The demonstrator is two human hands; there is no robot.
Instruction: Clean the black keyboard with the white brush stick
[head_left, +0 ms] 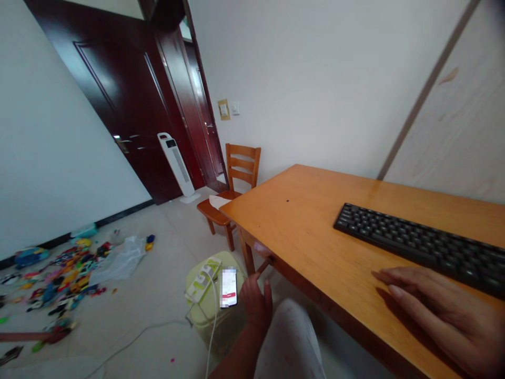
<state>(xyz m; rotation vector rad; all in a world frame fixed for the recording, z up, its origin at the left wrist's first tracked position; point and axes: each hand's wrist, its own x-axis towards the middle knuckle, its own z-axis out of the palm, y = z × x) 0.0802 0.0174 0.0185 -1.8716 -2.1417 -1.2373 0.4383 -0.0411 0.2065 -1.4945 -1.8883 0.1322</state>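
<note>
Looks softly lit; glints on the door (114,95), shades the bench (300,221) beneath the right fingers (410,275), pixelates over the phone (229,287), stretches at the edges.

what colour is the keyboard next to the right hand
Black, keys and frame alike; the keyboard shows best in the head view.

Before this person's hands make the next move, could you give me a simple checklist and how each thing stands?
1. Keyboard lying on the table: ok.
2. Right hand free, with nothing seen in it: ok.
3. Left hand free of any object: cannot tell; its fingertips are unclear near the table edge.
4. Phone screen lit: ok.
5. Floor clear of toys: not ok; they lie scattered.
</note>
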